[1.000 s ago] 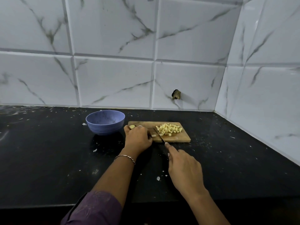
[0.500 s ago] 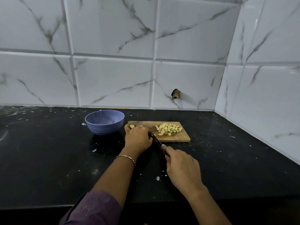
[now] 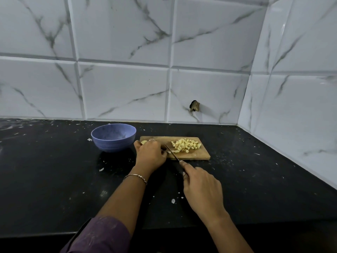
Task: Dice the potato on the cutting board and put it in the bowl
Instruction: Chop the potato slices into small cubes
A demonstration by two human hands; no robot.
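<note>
Head view: you are looking down on a black bench (image 3: pixel 54 179) backed by white marble-look tiles (image 3: pixel 124 88), with both of your hands at a wooden cutting board (image 3: pixel 198 155).
Left hand: your left hand (image 3: pixel 150 154) lies on the board's left end with its fingers curled down over the uncut potato piece (image 3: pixel 144 142). Only a pale yellow edge of it shows past your knuckles on the bowl side.
Right hand: your right hand (image 3: pixel 202 187) is wrapped round the handle of the knife (image 3: pixel 171 151), just off the board's near edge, with the forefinger laid forward toward the blade. The dark handle is hard to tell from the bench.
Knife: the blade slants from the board's near edge up and to the left, between your left fingertips and the cut heap. You cannot tell here whether its edge meets the wood.
Diced potato: the diced potato (image 3: pixel 186 144) sits as a heap of small yellow cubes on the right half of the board, just right of the blade.
Bowl: the blue bowl (image 3: pixel 113 145) stands upright on the bench just beside the board's left end, close to your left thumb. Contact cannot be told.
Wrist: a thin metal bracelet (image 3: pixel 135 177) circles your left wrist, with a purple sleeve (image 3: pixel 102 236) lower down.
Bench: white flecks (image 3: pixel 173 201) are scattered across it.
Wall: a dark broken hole (image 3: pixel 194 106) shows in the tile behind the board.
</note>
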